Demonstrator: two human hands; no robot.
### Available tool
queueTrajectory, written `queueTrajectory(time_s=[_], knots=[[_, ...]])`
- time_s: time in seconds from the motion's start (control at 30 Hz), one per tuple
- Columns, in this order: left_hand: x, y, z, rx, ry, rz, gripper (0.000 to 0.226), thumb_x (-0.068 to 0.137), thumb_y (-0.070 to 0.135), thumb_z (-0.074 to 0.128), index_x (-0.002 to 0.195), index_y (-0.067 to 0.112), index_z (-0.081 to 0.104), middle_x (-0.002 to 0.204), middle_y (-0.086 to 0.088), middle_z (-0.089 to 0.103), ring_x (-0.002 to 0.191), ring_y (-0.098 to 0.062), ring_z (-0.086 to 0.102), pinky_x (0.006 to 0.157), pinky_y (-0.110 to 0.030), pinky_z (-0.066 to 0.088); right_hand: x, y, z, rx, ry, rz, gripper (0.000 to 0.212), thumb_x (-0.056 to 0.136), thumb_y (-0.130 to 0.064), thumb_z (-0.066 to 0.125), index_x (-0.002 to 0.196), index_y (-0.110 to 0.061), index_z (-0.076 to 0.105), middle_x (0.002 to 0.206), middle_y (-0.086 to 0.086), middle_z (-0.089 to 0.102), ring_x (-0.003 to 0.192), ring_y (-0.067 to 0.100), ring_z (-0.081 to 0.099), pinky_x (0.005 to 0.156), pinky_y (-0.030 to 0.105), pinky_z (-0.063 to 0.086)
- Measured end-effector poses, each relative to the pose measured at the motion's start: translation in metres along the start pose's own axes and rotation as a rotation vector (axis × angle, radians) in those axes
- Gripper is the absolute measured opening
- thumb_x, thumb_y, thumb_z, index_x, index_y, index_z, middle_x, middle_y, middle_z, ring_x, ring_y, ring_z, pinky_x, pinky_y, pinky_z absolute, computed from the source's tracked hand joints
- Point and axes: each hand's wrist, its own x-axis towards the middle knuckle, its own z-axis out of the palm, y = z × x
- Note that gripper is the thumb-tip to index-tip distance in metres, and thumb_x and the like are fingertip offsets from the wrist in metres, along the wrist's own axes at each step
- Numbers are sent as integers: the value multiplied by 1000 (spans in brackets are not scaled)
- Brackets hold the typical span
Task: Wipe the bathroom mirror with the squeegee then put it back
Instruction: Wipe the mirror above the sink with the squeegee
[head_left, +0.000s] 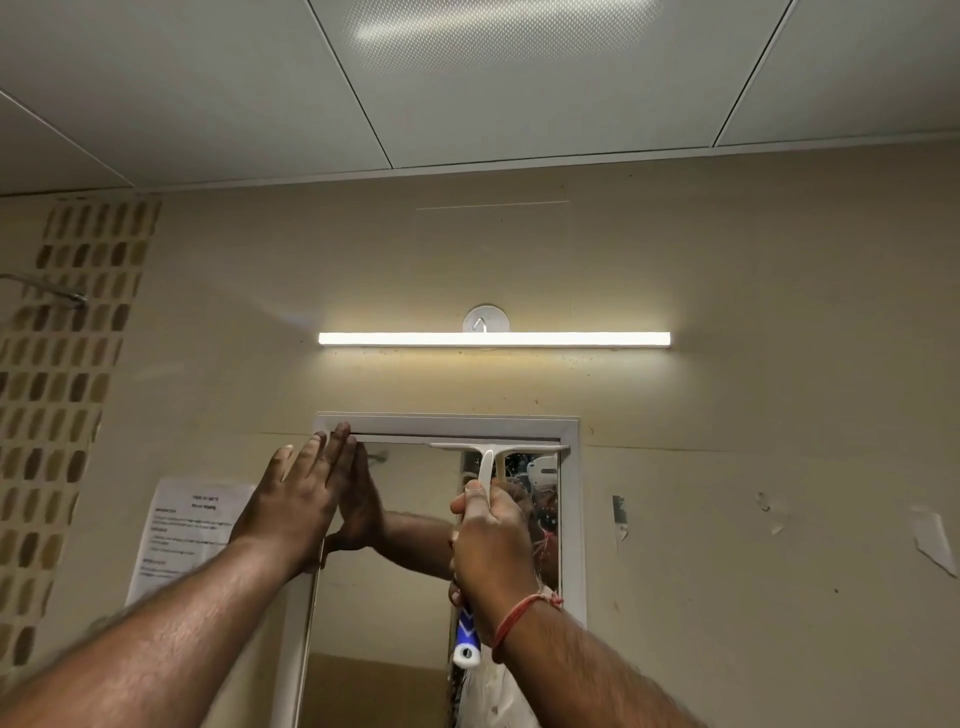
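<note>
Squeegee (487, 467) blade sat flat against the very top of the mirror (410, 483), right side, so I'd guess the wipe was barely started. Droplets showed on the glass below it, and putting it back was yet to do. Right hand (493, 540) had its grip clamped round the handle. Left hand (301, 499) lay flat, fingers straight, on the frame (569, 499) at its top-left corner. Nothing blocked the pull down. Light bar (493, 339) and hook (485, 319) above, paper notice (192, 525) to the left.
</note>
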Motion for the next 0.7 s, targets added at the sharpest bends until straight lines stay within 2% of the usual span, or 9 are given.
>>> queueTrajectory(time_s=[0.2, 0.33, 0.57, 0.7], knots=[[-3, -8, -2, -26, 0, 35, 147, 92, 65, 76, 158, 2, -39, 168, -17, -44, 169, -35, -17, 136, -52, -5, -3, 6, 5, 22, -12, -2, 32, 107, -58, 44, 110, -33, 64, 107, 13, 67, 83, 23, 67, 56, 30, 52], [-2, -11, 2, -37, -6, 24, 150, 90, 68, 75, 157, 0, -40, 155, -16, -52, 168, -35, -19, 135, -52, -8, -1, 1, 7, 60, -31, 22, 31, 110, -52, 45, 108, -27, 64, 102, 15, 64, 76, 23, 64, 46, 25, 49], [1, -13, 4, -89, -23, 11, 149, 87, 72, 76, 164, 2, -32, 161, -15, -46, 169, -35, -18, 136, -52, -7, 3, -2, 10, 156, -38, 73, 38, 109, -54, 48, 109, -19, 64, 101, 21, 57, 67, 27, 59, 43, 26, 47], [-3, -14, 6, -112, -10, -1, 148, 90, 69, 76, 163, 2, -34, 165, -16, -44, 168, -36, -18, 136, -51, -8, 4, -5, 12, 147, -36, 111, 43, 108, -56, 49, 110, -16, 64, 99, 19, 58, 61, 24, 57, 42, 25, 45]])
